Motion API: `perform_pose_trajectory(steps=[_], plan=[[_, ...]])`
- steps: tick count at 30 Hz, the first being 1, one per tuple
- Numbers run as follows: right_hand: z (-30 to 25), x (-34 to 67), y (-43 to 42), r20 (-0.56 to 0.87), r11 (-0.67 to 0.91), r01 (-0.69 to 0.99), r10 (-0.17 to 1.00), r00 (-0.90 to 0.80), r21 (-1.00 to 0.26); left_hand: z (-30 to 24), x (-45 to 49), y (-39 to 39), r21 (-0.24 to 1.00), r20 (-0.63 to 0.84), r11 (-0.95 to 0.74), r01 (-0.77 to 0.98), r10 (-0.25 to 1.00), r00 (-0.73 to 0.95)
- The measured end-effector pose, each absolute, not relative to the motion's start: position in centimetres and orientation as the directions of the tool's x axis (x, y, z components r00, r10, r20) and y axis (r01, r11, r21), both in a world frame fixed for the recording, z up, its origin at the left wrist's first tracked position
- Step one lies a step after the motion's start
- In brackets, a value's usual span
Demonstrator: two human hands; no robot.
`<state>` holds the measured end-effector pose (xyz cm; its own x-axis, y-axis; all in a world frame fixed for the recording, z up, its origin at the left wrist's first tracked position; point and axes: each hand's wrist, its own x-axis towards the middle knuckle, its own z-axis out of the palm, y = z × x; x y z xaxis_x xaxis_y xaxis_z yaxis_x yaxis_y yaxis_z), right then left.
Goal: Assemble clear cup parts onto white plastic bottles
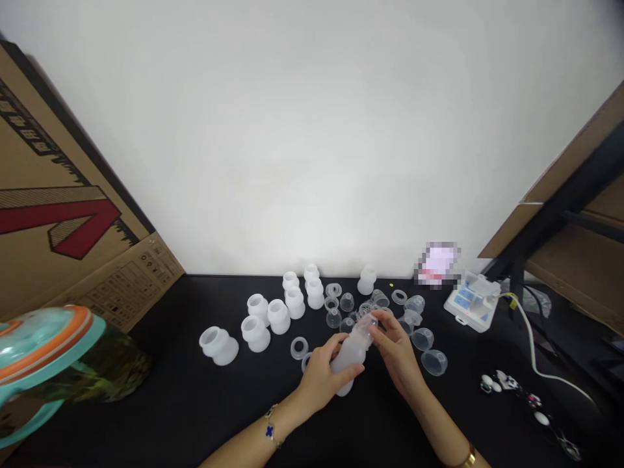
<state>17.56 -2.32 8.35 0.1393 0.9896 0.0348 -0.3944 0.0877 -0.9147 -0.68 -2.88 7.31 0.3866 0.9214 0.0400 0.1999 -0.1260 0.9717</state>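
Observation:
My left hand (316,372) is wrapped round a frosted white baby bottle (350,355), which it holds tilted to the upper right. At its upper end is a clear cap (363,327), gripped by the fingers of my right hand (396,348). How the cap sits on the neck is too small to tell. Beside my left hand lies a translucent ring (299,348), with another partly hidden by the hand. Clear dome caps (423,338) and more rings (399,297) lie scattered behind and to the right of my right hand.
Several open white bottles (256,333) stand to the left, and one more (367,280) by the wall. A teal-lidded jar (49,357) and a cardboard box (73,195) are at left. On the right are a white case (472,302), a cable (531,344) and small trinkets (533,400).

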Motion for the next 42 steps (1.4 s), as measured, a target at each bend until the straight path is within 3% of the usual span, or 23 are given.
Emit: perform_pose_trajectory(steps=[42], plan=[[8.46,17.25,-2.51,0.03,0.071,-0.36,0.993,0.118,-0.93,7.1,-0.7,-2.86,0.958,0.063,-0.159,0.238,0.928,0.368]])
